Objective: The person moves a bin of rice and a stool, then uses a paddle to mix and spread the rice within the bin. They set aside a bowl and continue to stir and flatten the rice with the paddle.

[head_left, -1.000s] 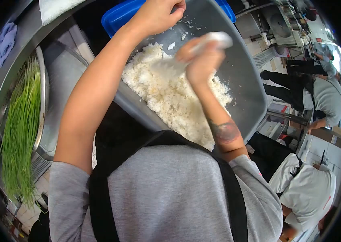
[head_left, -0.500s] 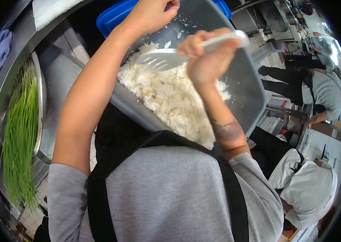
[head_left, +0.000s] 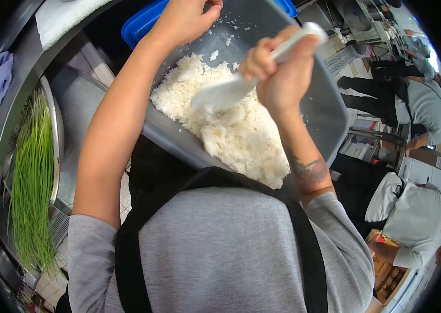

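Note:
My right hand (head_left: 285,83) is wrapped around the handle of a white slotted spoon (head_left: 220,95), whose head is blurred and sits over the cooked rice (head_left: 249,146). The rice lies in a broad mound in a grey plastic tub (head_left: 327,122), mostly at the side nearest me. Near the top edge of the view is my left hand (head_left: 188,22), above the tub's left part with its fingers curled. The frame cuts off some of those fingers, and I cannot see what they hold, if anything. Loose grains stick to the tub's inner walls.
Blue plastic (head_left: 139,27) shows beneath the tub's far side. On my left, long green stalks (head_left: 32,182) lie in a metal bowl, near a purple cloth (head_left: 1,78) and a white towel (head_left: 64,20). Several people work to the right, the nearest a person in a pale shirt (head_left: 418,219).
The spoon's head has swung right and lower over the rice, its handle now steeper. My right hand has shifted right. My left hand has moved slightly left.

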A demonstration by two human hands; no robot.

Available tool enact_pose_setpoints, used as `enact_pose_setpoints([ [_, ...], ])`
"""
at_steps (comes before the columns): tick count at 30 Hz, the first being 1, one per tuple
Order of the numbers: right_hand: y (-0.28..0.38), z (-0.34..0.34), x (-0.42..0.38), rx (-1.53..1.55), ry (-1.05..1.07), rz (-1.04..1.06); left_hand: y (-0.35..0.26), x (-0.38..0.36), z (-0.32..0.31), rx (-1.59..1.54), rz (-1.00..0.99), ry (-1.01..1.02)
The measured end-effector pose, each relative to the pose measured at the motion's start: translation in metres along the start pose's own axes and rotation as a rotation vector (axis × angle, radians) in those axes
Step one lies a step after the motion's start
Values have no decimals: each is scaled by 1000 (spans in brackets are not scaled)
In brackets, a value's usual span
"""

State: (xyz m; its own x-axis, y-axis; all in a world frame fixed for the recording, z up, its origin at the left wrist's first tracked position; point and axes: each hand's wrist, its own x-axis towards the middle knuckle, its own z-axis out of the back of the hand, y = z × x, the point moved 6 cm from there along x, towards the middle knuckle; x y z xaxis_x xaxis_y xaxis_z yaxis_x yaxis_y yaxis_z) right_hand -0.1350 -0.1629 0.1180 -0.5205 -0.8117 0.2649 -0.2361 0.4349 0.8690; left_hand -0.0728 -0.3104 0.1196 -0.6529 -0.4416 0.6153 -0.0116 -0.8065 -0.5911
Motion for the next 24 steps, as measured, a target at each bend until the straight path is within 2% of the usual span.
enact_pose_setpoints([
  [1,7,4,6,110,-13,96,-1,0,0,0,-3,-3],
  [3,0,8,0,92,-41,165,-2,-1,2,3,-7,-4],
  [5,-38,23,-25,-485,-2,0,-3,-1,2,-12,-24,-15],
  [7,-56,29,-53,-492,24,-90,-4,-1,1,-18,-18,-5],
  [9,-46,32,-55,-548,42,-131,0,-2,1,-13,11,-1],
  [11,-27,34,-46,-626,26,-192,-4,-2,3,16,-75,-35],
  [13,4,40,-29,-607,-79,-152,-3,-1,3,13,-63,-21],
  [14,17,44,-26,-488,-101,-148,-2,-1,2,8,-49,-12],
  [16,48,39,-26,-306,-165,-22,-1,-1,2,1,-32,-2],
  [19,62,38,-39,-96,-134,178,-2,0,1,1,-19,5],
  [21,24,52,-65,-336,-89,59,-3,-1,1,4,-23,5],
  [23,-25,72,-101,-398,12,14,0,-1,-1,-58,41,15],
  [24,-18,69,-99,-403,16,13,1,0,-1,-60,42,10],
])
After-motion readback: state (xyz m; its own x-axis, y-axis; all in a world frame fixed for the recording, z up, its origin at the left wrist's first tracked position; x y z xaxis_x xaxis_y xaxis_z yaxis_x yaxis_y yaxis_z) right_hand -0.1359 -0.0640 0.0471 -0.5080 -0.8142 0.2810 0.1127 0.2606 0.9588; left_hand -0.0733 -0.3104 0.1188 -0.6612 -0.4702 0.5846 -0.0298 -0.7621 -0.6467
